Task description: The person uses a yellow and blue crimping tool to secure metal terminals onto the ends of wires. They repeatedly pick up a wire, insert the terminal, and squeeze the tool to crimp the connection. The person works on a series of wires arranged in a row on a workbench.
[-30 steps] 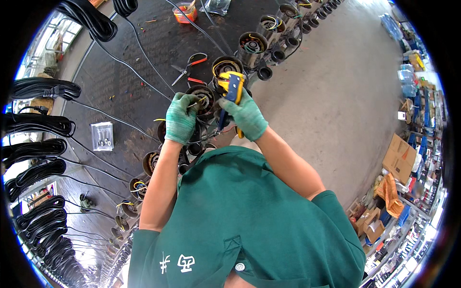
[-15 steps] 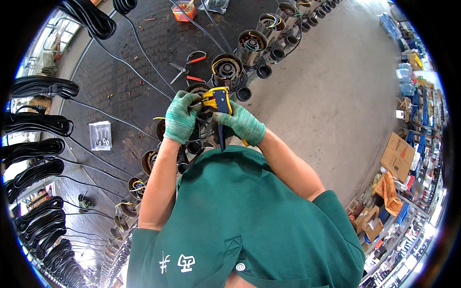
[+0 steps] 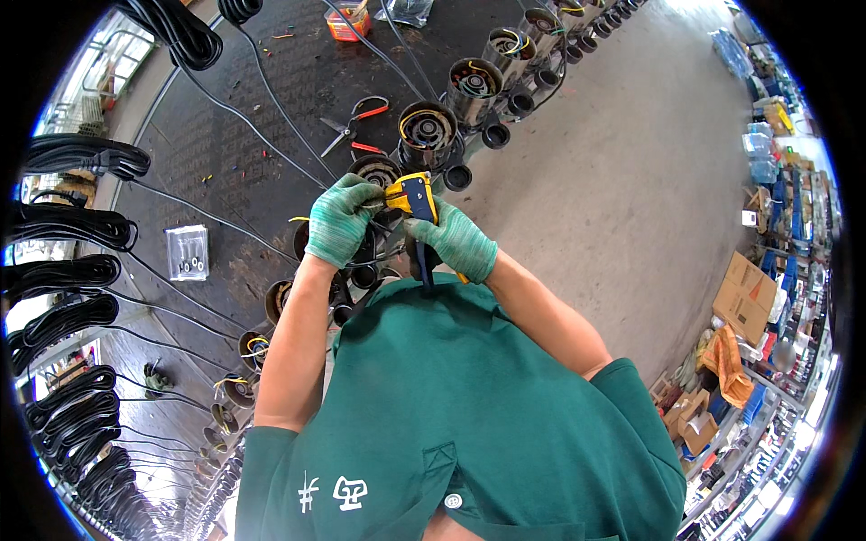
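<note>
My right hand, in a green knit glove, is wrapped round the handles of a yellow and dark-blue wire stripper. The tool's head points up and its jaws face left. My left hand, gloved alike, is closed in a pinch right at the jaws, on what looks like a wire end; the fingers mostly hide it. Just beyond both hands stands an open round metal motor housing, with another housing behind it showing a yellow wire inside.
Red-handled scissors lie beyond my left hand on the dark tabletop. A clear plastic box with small parts sits at left. Coiled black cables line the left edge, leads running to the housings. A red tub stands at the back.
The wire stripper's head has dropped a little and turned slightly, its handles shifting right. My left hand stays pinched at the jaws and has barely moved.
</note>
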